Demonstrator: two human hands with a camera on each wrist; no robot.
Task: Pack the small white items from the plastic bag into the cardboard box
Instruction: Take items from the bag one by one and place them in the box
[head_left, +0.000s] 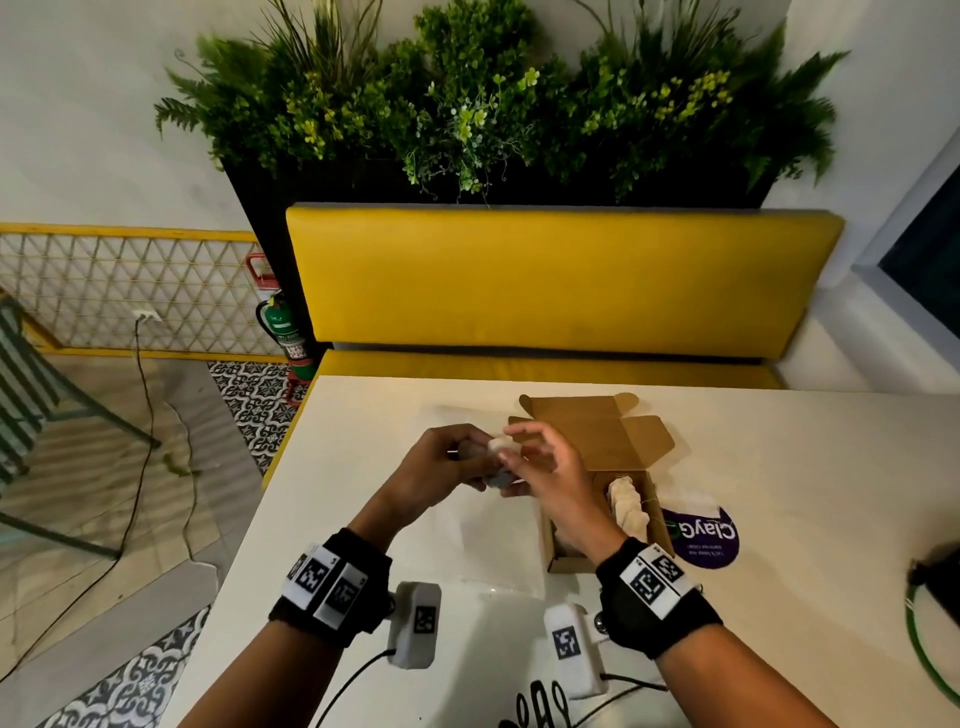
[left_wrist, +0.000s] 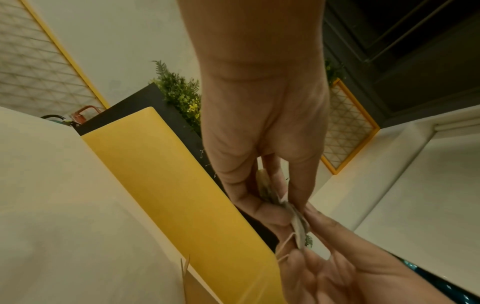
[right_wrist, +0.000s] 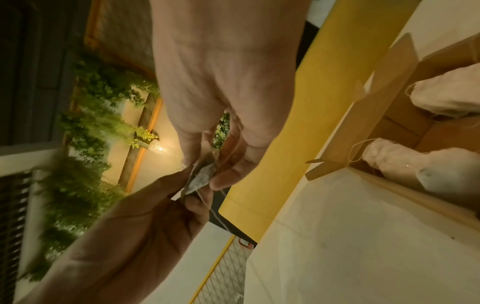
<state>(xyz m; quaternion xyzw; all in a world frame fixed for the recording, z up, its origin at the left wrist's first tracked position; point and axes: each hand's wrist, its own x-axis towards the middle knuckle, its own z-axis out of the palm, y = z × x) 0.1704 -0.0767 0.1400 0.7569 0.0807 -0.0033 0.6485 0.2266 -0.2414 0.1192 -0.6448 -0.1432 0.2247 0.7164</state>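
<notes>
Above the table both hands meet on a small white pouch (head_left: 501, 451). My left hand (head_left: 470, 460) pinches it between thumb and fingers; in the left wrist view the flat pouch (left_wrist: 298, 224) with a thin string hangs from that hand (left_wrist: 281, 202). My right hand (head_left: 519, 454) pinches the pouch's other end, as the right wrist view shows (right_wrist: 205, 172). The open cardboard box (head_left: 644, 449) stands just right of the hands, lid flaps up at the back, with white pouches (head_left: 628, 501) lying inside. A clear plastic bag (head_left: 467, 540) lies flat and faint on the table beneath my hands.
A purple round sticker (head_left: 709, 538) lies right of the box. A dark object with a green cable (head_left: 935, 577) sits at the table's right edge. A yellow bench (head_left: 561, 280) runs behind the table. The table's left edge (head_left: 270, 467) drops to the floor.
</notes>
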